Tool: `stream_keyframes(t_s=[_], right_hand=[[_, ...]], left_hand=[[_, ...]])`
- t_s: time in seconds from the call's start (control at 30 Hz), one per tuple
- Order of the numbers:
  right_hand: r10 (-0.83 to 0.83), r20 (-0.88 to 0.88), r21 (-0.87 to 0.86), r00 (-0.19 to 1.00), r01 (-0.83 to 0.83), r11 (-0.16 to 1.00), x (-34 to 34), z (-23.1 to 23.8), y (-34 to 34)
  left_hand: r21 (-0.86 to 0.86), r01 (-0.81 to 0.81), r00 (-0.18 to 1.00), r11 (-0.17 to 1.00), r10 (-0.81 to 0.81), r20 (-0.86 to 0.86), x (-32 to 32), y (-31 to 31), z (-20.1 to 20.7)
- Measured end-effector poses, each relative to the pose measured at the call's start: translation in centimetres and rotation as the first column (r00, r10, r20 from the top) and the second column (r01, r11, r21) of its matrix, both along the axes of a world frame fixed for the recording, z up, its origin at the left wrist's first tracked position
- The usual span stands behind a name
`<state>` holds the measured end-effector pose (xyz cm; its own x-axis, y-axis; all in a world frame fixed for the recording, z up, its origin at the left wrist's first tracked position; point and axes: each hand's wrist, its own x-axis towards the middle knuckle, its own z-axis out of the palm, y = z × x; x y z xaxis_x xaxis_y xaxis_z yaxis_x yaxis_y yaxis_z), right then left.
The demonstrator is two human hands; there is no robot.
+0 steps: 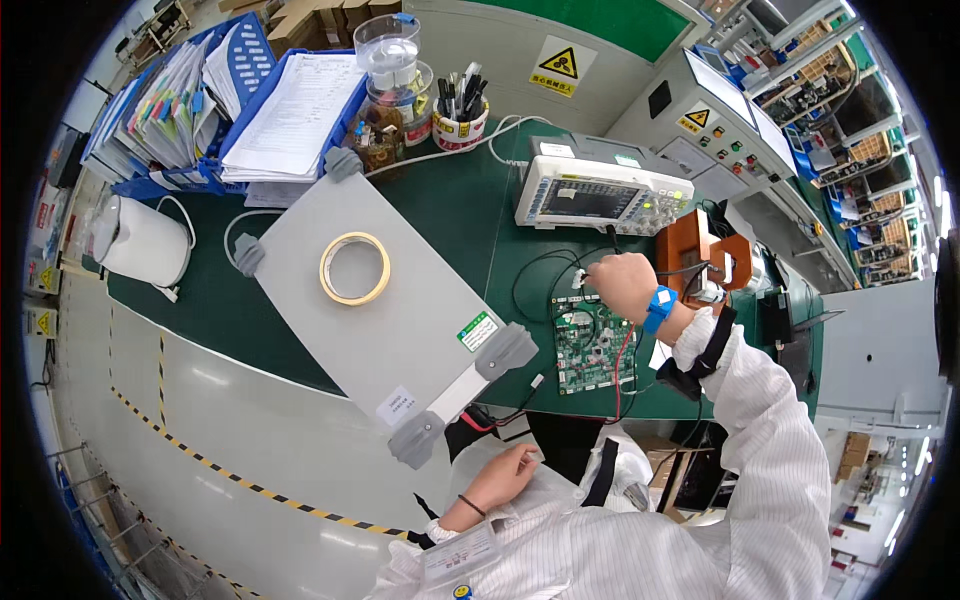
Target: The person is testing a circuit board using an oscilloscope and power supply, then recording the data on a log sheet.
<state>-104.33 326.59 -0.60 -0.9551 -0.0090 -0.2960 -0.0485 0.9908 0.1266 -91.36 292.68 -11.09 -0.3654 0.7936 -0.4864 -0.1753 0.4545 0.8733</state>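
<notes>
My right hand [620, 282], with a blue wrist strap [659, 307], is closed around a small white connector or probe at the top edge of a green circuit board [590, 345] on the dark green bench. Red and black leads [620, 375] run across the board. My left hand [503, 474] rests on my white coat at my lap, fingers loosely curled, holding nothing that I can see.
A grey panel [400, 320] with corner pads lies left of the board, a roll of tape [354, 268] on it. A white oscilloscope [600, 195] stands behind. An orange-brown fixture [700, 250], pen cup [460, 115], jars [390, 60], document trays [290, 110] and a white jug [140, 240] ring the bench.
</notes>
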Motion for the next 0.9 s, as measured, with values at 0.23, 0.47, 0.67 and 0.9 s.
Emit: stream_keyframes(t_s=[0.23,0.47,0.67,0.9], right_hand=[[0.035,0.162,0.058,0.986,-0.045,0.997,0.8,-2.0,0.3],[0.058,0.108,0.032,0.992,-0.061,0.998,1.7,-4.6,1.3],[0.086,-0.034,-0.021,0.996,-0.087,0.996,2.4,-4.8,2.0],[0.089,-0.071,0.135,0.993,-0.079,0.988,3.2,-5.9,1.2]], left_hand=[[-0.009,0.026,0.999,1.0,-0.025,0.025,3.0,-0.1,-8.7],[-0.011,0.032,0.998,0.999,-0.033,-0.046,7.1,4.0,-17.7],[-0.076,-0.354,0.931,0.932,0.359,0.062,9.6,0.3,-21.5],[-0.439,-0.896,-0.139,0.065,0.898,0.417,25.7,-17.1,-34.5]])
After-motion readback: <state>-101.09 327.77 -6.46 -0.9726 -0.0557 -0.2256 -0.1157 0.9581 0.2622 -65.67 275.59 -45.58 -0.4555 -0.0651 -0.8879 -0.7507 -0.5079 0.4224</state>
